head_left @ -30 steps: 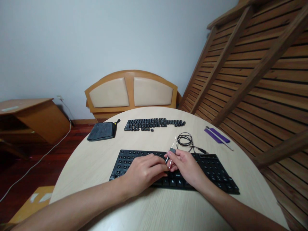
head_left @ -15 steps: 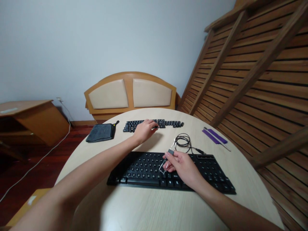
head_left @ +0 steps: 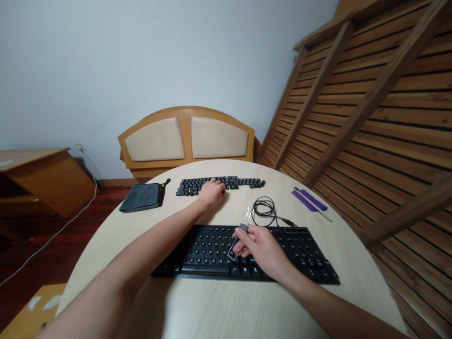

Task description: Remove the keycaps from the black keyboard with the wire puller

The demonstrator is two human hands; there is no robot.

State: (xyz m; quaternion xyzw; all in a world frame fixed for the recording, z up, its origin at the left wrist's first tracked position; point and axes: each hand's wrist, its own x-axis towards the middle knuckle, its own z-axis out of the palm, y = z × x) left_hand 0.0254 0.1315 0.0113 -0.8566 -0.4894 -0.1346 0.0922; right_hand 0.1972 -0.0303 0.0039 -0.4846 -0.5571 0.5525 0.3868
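My left hand (head_left: 212, 192) reaches to the far side of the table, its fingers closed and lowered on a black keycap (head_left: 223, 191) at the near edge of the laid-out keycaps (head_left: 192, 184). The fingers partly hide that keycap. My right hand (head_left: 263, 247) grips a wire keycap puller (head_left: 243, 227) by its grey middle, wire ends sticking out both ways. It hovers over the black keyboard (head_left: 208, 269), where most keys are off and bare switches show. Some caps remain along the bottom row.
A coiled black cable (head_left: 264, 207) lies behind the keyboard. On the right is a purple cloth strip (head_left: 310, 198) with a thin metal tool. A folded dark grey cloth (head_left: 141, 197) lies at the left edge of the round table (head_left: 197, 310). Slatted wood (head_left: 388, 141) leans at right.
My left hand has come down from just above the table onto the near edge of the keycaps. My right hand keeps hold of the puller over the keyboard. The view has shifted slightly.
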